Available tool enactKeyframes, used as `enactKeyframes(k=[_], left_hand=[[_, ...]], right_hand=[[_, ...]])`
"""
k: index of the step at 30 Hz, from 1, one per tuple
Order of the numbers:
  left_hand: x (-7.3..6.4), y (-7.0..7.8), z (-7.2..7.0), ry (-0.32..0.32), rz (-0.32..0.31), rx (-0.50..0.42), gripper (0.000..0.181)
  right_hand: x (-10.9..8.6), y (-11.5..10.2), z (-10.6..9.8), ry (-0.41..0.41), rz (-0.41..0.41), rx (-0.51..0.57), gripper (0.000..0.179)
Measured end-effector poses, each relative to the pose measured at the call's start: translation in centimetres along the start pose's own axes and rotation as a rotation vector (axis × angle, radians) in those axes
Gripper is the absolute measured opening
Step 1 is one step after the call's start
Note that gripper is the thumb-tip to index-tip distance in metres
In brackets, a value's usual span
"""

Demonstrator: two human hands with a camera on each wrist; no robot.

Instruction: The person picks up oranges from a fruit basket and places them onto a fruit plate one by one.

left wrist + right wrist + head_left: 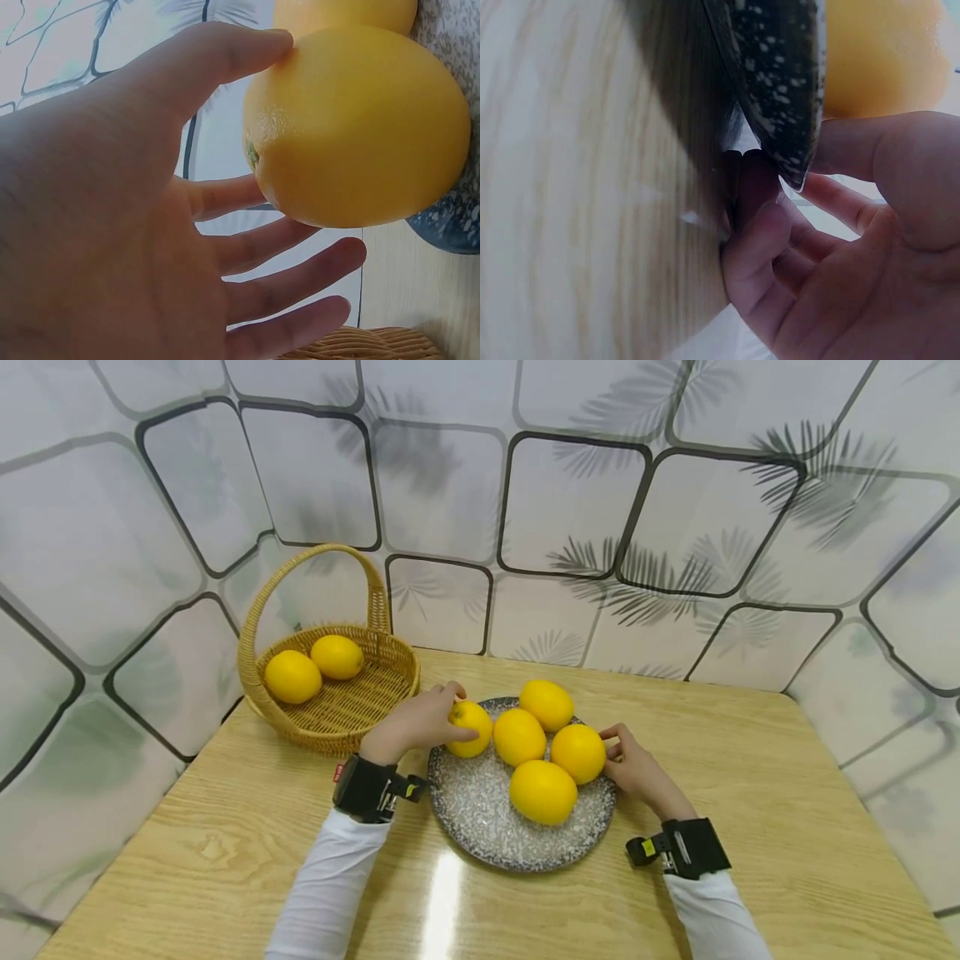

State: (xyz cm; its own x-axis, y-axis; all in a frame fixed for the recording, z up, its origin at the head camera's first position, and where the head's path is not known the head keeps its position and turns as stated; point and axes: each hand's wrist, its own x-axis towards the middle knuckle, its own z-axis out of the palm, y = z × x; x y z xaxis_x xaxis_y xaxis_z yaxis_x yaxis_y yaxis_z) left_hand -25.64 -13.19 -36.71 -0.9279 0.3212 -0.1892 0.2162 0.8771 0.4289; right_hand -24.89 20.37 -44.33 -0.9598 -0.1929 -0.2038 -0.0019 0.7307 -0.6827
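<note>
In the head view my left hand [420, 722] is at the left side of a speckled grey plate [480, 818]. Its thumb and fingers lie around a yellow lemon [470, 728] at the plate's edge; in the left wrist view the thumb touches this lemon [360, 127], and some fingertips are hidden behind it. Several more lemons [543, 792] rest close together on the plate. On the right, my right hand [637, 768] holds the plate's rim [780, 97], thumb above and fingers underneath, beside a lemon [577, 754].
A wicker basket [386, 685] with a tall handle stands at the back left, two lemons [292, 677] inside. Both it and the plate are on a wooden table [750, 777]. Patterned walls [442, 485] close off the back and sides.
</note>
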Motion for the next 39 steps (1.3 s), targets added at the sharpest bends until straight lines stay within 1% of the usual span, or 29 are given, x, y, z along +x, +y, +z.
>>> enactKeyframes(k=[9, 17, 19, 21, 23, 25, 27, 30, 33, 35, 39], left_hand=[[0.0, -0.2, -0.2, 0.010, 0.026, -0.026, 0.065], [0.1, -0.3, -0.2, 0.009, 0.019, -0.054, 0.063], [0.1, -0.4, -0.4, 0.018, 0.018, -0.064, 0.060], [0.0, -0.5, -0.6, 0.045, 0.014, -0.074, 0.055], [-0.1, -0.8, -1.0, 0.088, 0.017, -0.087, 0.051], [-0.2, -1.2, -1.4, 0.149, 0.017, -0.102, 0.046], [-0.3, -1.8, -1.9, 0.219, 0.017, -0.111, 0.042], [-0.7, -2.9, -2.9, 0.330, 0.008, -0.094, 0.039], [-1.2, -4.3, -3.6, 0.439, -0.039, -0.057, 0.039], [-1.5, -5.3, -3.9, 0.506, -0.078, -0.017, 0.043], [-2.2, -7.6, -4.1, 0.610, -0.168, 0.051, 0.053]], right_hand=[[0.0, 0.0, 0.0, -0.004, -0.001, 0.000, 0.047], [-0.1, 0.1, 0.0, -0.001, -0.004, -0.003, 0.047], [-0.2, 0.1, 0.0, -0.002, -0.006, -0.006, 0.047], [-0.2, 0.0, 0.0, 0.001, -0.004, -0.006, 0.047], [-0.2, 0.0, -0.1, 0.002, -0.003, -0.007, 0.047], [-0.3, -0.1, -0.1, 0.003, -0.001, -0.004, 0.047], [-0.3, -0.2, -0.1, 0.003, 0.002, -0.002, 0.047], [-0.3, -0.3, -0.1, 0.002, 0.005, 0.007, 0.047], [-0.3, -0.3, -0.1, 0.001, 0.005, 0.013, 0.047], [-0.2, -0.2, -0.1, 0.002, 0.003, 0.009, 0.047], [-0.1, -0.1, 0.0, -0.001, 0.003, 0.012, 0.048]])
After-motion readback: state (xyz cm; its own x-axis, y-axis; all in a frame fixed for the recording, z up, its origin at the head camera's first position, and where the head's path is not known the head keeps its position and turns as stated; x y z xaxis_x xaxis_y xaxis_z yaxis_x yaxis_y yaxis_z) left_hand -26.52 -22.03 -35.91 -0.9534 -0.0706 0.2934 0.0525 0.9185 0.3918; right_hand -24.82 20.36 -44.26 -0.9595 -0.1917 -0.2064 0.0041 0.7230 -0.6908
